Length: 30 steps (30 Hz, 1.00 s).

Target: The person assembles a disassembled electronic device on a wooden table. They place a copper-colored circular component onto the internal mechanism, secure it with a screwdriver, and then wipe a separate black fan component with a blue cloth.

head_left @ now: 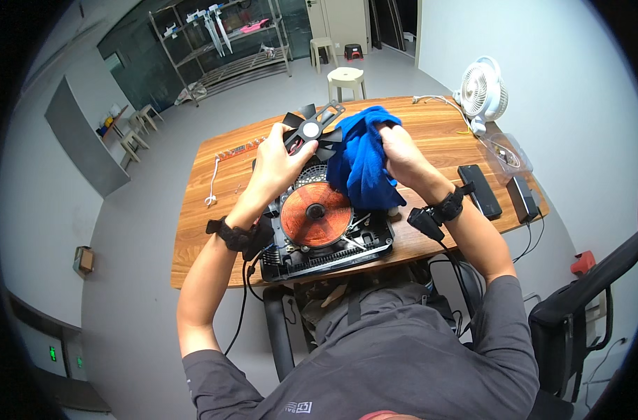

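My left hand (280,157) grips a black cooling fan (310,130) with dark blades, a pale round hub and a flat grey bracket, raised above the table. Bunched in my right hand (405,155) is a blue cloth (361,161), which hangs down close beside the fan's blades; whether the two touch I cannot tell. Below both hands lies an opened black appliance base (326,264), with a round copper coil (316,215) at its middle. The hanging cloth covers part of the base's far right side.
A circuit board strip (242,149) and a white cable (212,183) lie left on the wooden table (196,241). To the right are a black phone-like device (480,191), a black box (522,198), a clear tray (504,155) and a white desk fan (482,91).
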Each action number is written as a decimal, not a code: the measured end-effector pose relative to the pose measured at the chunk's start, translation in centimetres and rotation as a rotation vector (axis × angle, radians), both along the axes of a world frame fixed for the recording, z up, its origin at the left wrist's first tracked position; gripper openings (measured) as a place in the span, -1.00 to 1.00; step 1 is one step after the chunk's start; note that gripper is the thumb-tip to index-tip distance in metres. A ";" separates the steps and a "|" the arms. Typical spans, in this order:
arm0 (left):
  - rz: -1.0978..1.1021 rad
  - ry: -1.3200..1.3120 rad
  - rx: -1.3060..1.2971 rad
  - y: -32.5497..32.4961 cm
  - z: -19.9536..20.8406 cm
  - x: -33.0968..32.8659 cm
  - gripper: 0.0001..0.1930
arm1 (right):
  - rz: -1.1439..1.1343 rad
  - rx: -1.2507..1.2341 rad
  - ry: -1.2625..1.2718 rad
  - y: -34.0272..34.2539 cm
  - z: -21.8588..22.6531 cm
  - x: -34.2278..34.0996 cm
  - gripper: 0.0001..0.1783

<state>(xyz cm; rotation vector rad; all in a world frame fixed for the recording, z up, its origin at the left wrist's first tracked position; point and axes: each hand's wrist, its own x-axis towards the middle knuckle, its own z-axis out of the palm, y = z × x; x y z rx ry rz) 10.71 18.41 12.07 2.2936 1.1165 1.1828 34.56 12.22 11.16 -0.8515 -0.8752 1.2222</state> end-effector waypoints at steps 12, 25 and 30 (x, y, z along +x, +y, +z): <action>-0.115 0.128 0.042 -2.5 0.0 1.5 -0.55 | 0.141 0.234 -0.168 0.9 -0.6 -1.2 -0.69; -0.038 0.174 -0.131 -1.5 -0.2 0.7 -0.65 | 0.155 0.059 0.103 1.2 -1.0 -0.1 -0.80; -0.075 0.227 -0.093 -2.1 0.0 1.6 -0.65 | 0.223 0.229 -0.072 0.4 -1.0 -0.8 -0.76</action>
